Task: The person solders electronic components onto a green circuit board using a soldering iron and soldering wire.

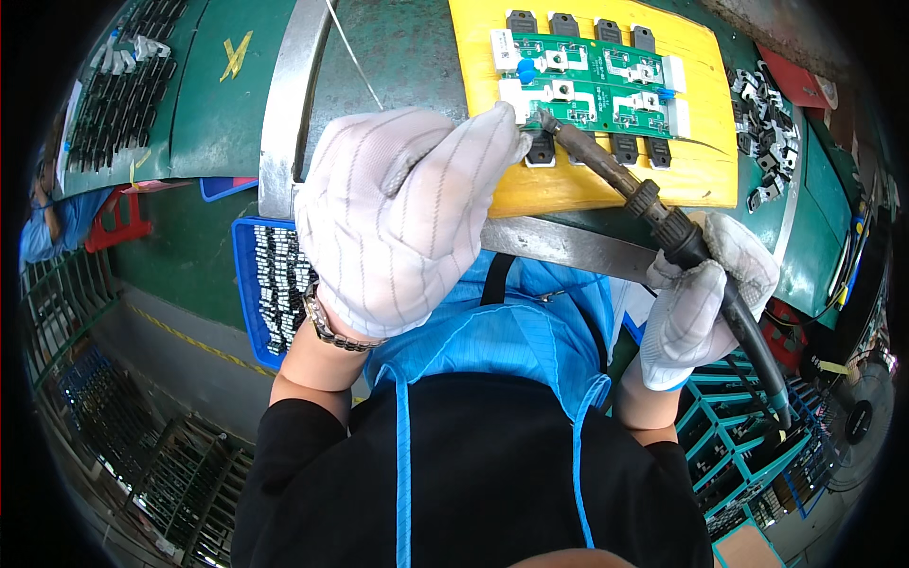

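Observation:
My right hand (705, 284), in a white glove, grips a soldering iron (668, 222) by its dark handle. The iron's tip reaches the lower left part of a green circuit board (606, 90). My left hand (402, 204), in a striped white glove, is closed with its fingertips at the board's left edge, close to the tip. A thin solder wire (355, 52) runs down from above into this hand; its end is hidden by the fingers. Black flat components (625, 149) stick out along the board's two long sides. White connectors and blue parts sit on the board.
The board lies on a yellow pad (705, 175) on a green bench with a metal edge (289, 114). Small metal parts (765, 133) lie at right, rows of black parts (123, 104) at far left. A blue bin (248, 284) of parts stands below left, teal racks (739, 426) below right.

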A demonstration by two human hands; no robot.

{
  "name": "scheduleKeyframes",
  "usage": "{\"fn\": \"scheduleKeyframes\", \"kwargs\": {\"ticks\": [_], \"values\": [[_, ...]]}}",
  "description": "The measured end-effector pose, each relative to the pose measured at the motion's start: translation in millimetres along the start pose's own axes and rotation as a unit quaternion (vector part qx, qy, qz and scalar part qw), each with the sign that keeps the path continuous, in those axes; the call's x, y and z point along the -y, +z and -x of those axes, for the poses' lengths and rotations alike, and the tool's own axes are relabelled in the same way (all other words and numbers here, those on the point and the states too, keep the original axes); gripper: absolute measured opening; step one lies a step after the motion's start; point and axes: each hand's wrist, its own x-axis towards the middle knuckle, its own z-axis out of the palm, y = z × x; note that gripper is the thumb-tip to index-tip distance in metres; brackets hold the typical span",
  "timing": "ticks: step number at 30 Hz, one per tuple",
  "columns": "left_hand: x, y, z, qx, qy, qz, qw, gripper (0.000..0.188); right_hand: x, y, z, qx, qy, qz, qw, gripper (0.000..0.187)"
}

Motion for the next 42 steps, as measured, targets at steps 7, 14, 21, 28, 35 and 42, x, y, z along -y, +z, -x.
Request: {"fn": "scheduleKeyframes", "kwargs": {"ticks": [7,14,21,28,35,42], "values": [[-1,-2,-1,-0.015,0.001,0.009,1.0,0.032,-4,-4,2,0.0,0.005,-0.011,1.0,0.046],[0,-11,5,0.02,0.032,-0.012,0.999,0.048,0,0,1,-0.018,-0.001,0.0,1.0,0.048],[-4,-7,4,0.025,0.014,0.003,1.0,0.045,-3,-1,3,0.016,-0.01,0.016,1.0,0.049],[-7,-4,3,0.025,0.02,-0.005,0.999,0.05,-2,-1,3,0.015,-0.002,0.008,1.0,0.047],[-11,-5,0,0.025,0.013,-0.004,1.0,0.051,1,-1,0,0.018,0.013,0.013,1.0,0.048],[-10,2,0,0.013,0.016,0.002,1.0,0.048,-2,-3,3,0.023,0.007,0.023,0.999,0.048]]}}
